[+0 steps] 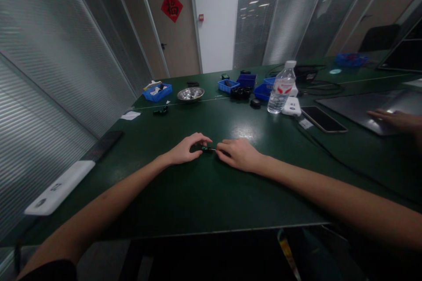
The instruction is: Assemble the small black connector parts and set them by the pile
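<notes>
Both my hands rest on the dark green table (pixel 204 193), meeting near its middle. My left hand (pixel 185 149) is closed in a pinch on a small dark part with a green spot (pixel 207 149). My right hand (pixel 238 154) is closed too, its fingertips holding a thin tool whose tip touches that part; the tool is mostly hidden under the fingers. The part is too small and dim to name.
Behind stand blue bins (pixel 157 92), a metal bowl (pixel 190 94), black parts (pixel 240 92), a water bottle (pixel 281 88), a white device (pixel 291 106) and a phone (pixel 323 119). Another person's hand (pixel 394 119) lies on a laptop at right. A white strip (pixel 59 188) lies at left.
</notes>
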`<state>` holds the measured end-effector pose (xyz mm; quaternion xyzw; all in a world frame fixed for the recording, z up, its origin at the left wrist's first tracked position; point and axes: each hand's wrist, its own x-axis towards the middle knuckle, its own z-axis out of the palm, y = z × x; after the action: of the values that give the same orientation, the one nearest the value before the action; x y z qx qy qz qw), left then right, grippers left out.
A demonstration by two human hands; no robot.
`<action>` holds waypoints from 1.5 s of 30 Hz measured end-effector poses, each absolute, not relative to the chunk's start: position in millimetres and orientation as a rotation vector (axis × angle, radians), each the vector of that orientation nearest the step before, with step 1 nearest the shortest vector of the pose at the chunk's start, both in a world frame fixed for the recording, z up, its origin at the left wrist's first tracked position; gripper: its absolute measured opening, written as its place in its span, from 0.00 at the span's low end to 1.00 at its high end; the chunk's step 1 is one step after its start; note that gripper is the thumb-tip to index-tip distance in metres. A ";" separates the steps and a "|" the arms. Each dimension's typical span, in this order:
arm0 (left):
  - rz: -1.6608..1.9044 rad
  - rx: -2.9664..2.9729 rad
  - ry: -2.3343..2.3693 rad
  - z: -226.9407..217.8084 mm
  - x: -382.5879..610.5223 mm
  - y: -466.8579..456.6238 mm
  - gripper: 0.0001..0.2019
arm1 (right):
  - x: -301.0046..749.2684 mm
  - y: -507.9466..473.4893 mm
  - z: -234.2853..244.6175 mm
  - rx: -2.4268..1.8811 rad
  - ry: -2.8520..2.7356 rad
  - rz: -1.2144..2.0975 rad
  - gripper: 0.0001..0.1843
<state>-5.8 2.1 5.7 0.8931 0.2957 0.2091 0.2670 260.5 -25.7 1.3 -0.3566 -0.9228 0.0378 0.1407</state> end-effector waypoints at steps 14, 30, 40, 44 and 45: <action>0.589 2.590 0.849 6.3 -2.9 -5.2 0.24 | 261.1 -25.1 2.0 -1.014 -2.666 0.133 0.16; 0.553 2.544 0.761 4.8 -1.0 -5.1 0.21 | 259.2 -25.5 1.8 -1.059 -2.730 -0.056 0.16; 0.576 2.504 0.735 -0.2 -4.2 -2.2 0.19 | 259.6 -25.1 1.6 -1.030 -2.735 -0.053 0.16; 0.600 2.485 0.723 -1.0 -5.5 -2.1 0.17 | 260.6 -25.0 1.6 -1.011 -2.741 -0.030 0.17; 0.603 2.482 0.725 -1.0 -5.7 -2.1 0.16 | 260.8 -25.1 1.6 -1.009 -2.742 -0.029 0.17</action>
<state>-5.7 -2.1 -1.0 0.9072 0.2652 0.2204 0.2410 260.8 -25.1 1.6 -0.3434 -0.9327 -0.0097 0.1098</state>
